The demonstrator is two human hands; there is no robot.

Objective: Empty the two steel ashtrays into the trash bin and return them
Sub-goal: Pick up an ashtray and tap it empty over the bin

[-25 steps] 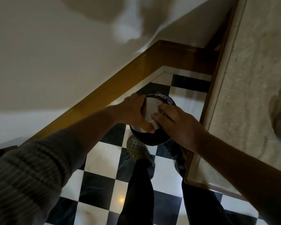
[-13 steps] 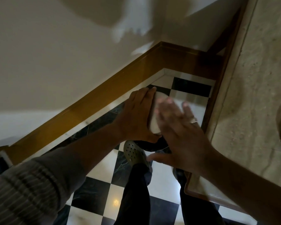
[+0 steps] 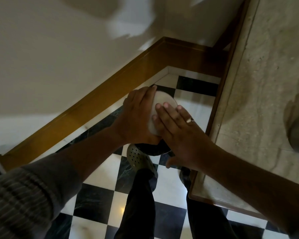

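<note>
Our left hand [image 3: 138,116] grips the upturned steel ashtray [image 3: 163,102] over the trash bin [image 3: 155,150] — our right hand [image 3: 181,135], fingers flat, pats its base.

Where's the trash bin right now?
Head view, centre: the trash bin sits on the checkered floor, mostly hidden under both hands, just beyond the green shoe.

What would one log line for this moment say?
left hand: holds ashtray | right hand: flat on ashtray | bin: below

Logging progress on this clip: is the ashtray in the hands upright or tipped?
Tipped. The ashtray shows its pale round underside, gripped on edge by the left hand, with the right hand flat on it, above the bin.
</note>
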